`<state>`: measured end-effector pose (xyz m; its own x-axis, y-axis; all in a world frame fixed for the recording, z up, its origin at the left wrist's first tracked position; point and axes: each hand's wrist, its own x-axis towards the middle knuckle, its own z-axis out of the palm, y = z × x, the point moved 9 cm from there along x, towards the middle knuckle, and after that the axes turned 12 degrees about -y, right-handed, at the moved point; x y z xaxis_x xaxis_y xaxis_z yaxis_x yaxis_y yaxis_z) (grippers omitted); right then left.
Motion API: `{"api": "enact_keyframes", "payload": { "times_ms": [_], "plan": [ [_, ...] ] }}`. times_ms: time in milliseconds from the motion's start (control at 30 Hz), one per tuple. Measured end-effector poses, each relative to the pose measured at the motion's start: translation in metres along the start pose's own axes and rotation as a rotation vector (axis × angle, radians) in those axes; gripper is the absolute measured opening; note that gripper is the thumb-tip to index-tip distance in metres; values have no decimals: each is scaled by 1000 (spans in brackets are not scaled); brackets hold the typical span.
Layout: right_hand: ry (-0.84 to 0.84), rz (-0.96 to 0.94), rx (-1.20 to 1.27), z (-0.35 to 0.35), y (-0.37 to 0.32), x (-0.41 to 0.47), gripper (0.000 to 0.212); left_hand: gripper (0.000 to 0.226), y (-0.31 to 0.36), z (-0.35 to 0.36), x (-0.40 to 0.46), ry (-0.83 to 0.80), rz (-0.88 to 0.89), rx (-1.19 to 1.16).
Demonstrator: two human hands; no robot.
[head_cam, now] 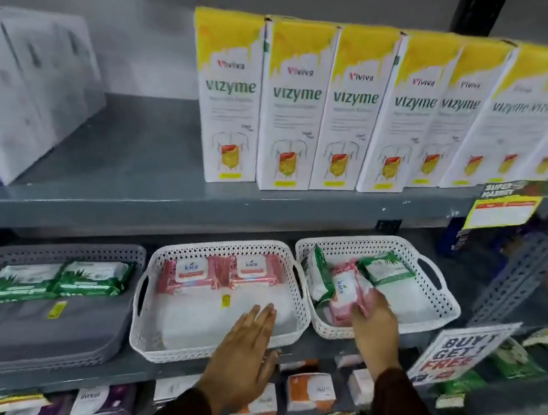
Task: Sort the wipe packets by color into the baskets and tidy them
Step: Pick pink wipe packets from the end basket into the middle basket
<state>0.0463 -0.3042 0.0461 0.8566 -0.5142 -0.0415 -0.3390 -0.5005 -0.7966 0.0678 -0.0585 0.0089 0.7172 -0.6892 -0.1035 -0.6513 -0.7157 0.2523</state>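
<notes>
Three baskets stand side by side on the middle shelf. The grey basket (89,350) on the left holds two green wipe packets (60,279). The middle white basket (146,336) holds two pink packets (219,274) along its back. The right white basket (444,297) holds green packets (387,268) and pink ones mixed. My right hand (376,318) grips a pink packet (347,290) inside that right basket. My left hand (245,345) lies flat, fingers together, over the front rim of the middle basket, holding nothing.
A row of tall yellow-and-white boxes (295,106) and white packs (21,90) fill the shelf above. A "Buy 1 Get 1 Free" sign (458,350) hangs at the right. Small boxes (310,391) sit on the shelf below. A perforated metal upright (532,259) stands at the right.
</notes>
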Motion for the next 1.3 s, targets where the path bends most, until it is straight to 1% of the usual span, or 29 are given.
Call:
{"api": "enact_keyframes", "payload": {
  "times_ms": [67,133,167,233,300,367,433,467,500,533,600,700,767,867,900,967,1000,1067,1133,1200,1233,1267,1300],
  "plan": [
    [-90,71,-46,-3,8,23,44,69,6,7,17,9,-34,-15],
    [-187,128,-33,-2,12,43,54,65,9,10,23,35,-56,22],
    [-224,144,-4,1,15,51,55,63,8,10,24,54,-54,24],
    [-279,180,68,3,23,63,50,61,6,10,22,83,-69,23],
    [-290,204,122,-2,26,70,35,61,-2,10,17,93,-125,28],
    [-270,167,151,-14,18,70,24,64,-15,12,13,98,-202,34],
    [-177,84,151,-31,3,63,23,64,-29,10,7,104,-270,41],
    [-139,41,194,-39,-6,59,23,63,-36,8,3,113,-296,45],
    [-138,-3,257,-42,-16,54,25,63,-43,6,-1,119,-320,51],
    [-171,-56,308,-36,-28,52,28,63,-50,5,-5,125,-347,54],
    [-317,-163,350,-9,-54,46,44,63,-58,5,-14,123,-383,64],
    [-545,-282,191,54,-82,38,65,60,-58,6,-15,128,-384,55],
    [-634,-337,65,96,-94,38,64,57,-57,4,-15,145,-375,52],
    [-674,-409,-181,144,-99,37,54,55,-56,5,-18,149,-368,56],
    [-667,-428,-282,154,-98,36,52,55,-56,7,-19,149,-371,55],
    [-588,-471,-491,163,-95,38,56,55,-55,7,-19,152,-380,54],
    [-546,-489,-542,163,-95,41,57,55,-54,6,-19,154,-383,55],
    [-468,-538,-485,155,-101,44,49,56,-55,5,-19,160,-384,64],
    [-311,-537,-329,129,-101,51,36,56,-56,4,-20,168,-384,68],
    [-62,-473,-236,88,-87,61,27,55,-56,2,-19,175,-386,69],
    [34,-400,-227,70,-71,69,26,55,-55,1,-17,177,-385,70],
    [65,-282,-230,58,-50,79,29,55,-55,0,-15,177,-382,72],
    [35,-137,-237,53,-26,89,34,55,-55,1,-14,174,-379,75]
  ]
}}
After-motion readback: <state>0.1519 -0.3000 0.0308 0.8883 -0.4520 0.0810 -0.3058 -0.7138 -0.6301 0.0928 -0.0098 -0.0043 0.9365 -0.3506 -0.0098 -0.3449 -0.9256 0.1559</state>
